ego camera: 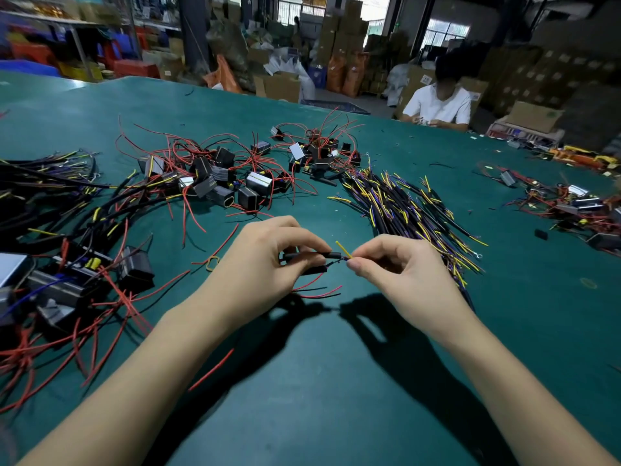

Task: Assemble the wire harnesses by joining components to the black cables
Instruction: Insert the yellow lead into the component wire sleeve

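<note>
Above the green table (319,381), my left hand (265,264) grips a small black component (312,270) together with the end of a black cable (331,254). Thin red wires (316,290) trail down from the component. My right hand (396,264) pinches the cable's fine wire ends between thumb and forefinger, just right of the cable tip. A short yellow wire (343,249) sticks up between the two hands.
A pile of black cables with yellow and purple ends (410,210) lies to the right. Black box components with red wires (228,176) are heaped ahead, assembled ones (60,264) at the left. A seated person (437,102) works at the far edge.
</note>
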`<state>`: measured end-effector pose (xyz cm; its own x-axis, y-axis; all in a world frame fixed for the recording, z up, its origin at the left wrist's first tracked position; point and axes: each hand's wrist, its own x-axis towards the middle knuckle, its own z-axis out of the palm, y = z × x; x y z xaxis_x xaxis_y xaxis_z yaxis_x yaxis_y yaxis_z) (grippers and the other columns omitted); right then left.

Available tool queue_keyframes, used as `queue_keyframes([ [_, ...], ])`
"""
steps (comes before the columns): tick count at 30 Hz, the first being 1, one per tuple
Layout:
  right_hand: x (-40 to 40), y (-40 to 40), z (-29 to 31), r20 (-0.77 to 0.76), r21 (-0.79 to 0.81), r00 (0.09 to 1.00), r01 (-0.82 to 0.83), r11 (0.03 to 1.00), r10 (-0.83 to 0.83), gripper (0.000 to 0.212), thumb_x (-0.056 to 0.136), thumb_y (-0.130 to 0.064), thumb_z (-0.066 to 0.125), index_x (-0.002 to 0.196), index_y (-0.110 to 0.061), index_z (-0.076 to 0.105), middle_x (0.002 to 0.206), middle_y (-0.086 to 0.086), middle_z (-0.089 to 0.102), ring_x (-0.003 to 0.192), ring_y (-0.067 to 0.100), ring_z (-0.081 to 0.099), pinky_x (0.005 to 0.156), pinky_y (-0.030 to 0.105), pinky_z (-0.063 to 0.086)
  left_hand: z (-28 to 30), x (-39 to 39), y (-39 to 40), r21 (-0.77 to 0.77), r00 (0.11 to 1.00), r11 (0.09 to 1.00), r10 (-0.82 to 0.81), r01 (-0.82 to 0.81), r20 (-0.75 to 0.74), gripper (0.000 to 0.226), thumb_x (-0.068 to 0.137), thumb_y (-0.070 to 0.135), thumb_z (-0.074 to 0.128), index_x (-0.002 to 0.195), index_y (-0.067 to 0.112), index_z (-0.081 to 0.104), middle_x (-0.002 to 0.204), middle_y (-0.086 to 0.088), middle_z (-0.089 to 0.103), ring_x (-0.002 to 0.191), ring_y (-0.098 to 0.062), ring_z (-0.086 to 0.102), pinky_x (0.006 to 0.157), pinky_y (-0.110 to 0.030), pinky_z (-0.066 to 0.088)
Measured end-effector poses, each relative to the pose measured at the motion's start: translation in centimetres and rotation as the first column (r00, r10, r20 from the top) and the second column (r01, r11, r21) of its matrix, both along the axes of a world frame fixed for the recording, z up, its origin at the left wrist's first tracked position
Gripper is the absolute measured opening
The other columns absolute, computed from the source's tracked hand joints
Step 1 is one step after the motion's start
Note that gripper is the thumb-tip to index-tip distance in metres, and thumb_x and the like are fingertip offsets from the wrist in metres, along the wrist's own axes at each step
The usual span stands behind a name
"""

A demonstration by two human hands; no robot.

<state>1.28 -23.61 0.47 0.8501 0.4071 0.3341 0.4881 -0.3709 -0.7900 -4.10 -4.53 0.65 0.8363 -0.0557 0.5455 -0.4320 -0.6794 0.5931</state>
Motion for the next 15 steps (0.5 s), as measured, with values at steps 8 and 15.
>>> queue_keyframes([
  [8, 0.06, -0.19, 0.46, -0.102, 0.066, 0.989, -0.104, 0.992, 0.11, 0.015, 0.084, -0.011, 0.069, 0.073, -0.02, 0.073, 0.061, -0.005, 0.066, 0.056, 0.004, 0.052, 0.059, 0.015, 0.043, -0.07, -0.02, -0.01, -0.013, 1.0, 0.999, -0.031, 0.031, -0.002, 0.015, 0.08, 0.009, 0.074, 0.091, 0.02, 0.077, 0.078, -0.003, 0.062, 0.069, -0.011, 0.057, 0.064, -0.01, 0.037],
  [15, -0.18, -0.09, 0.72, -0.188, 0.122, 0.967, -0.15, 0.981, 0.172, 0.014, 0.084, -0.005, 0.067, 0.075, -0.015, 0.07, 0.059, -0.005, 0.066, 0.054, 0.003, 0.05, 0.057, 0.013, 0.043, -0.06, -0.15, -0.39, -0.14, 0.998, 0.988, -0.061, 0.057, -0.026, 0.014, 0.077, 0.012, 0.077, 0.087, 0.021, 0.077, 0.076, -0.002, 0.064, 0.066, -0.011, 0.057, 0.063, -0.009, 0.037],
])
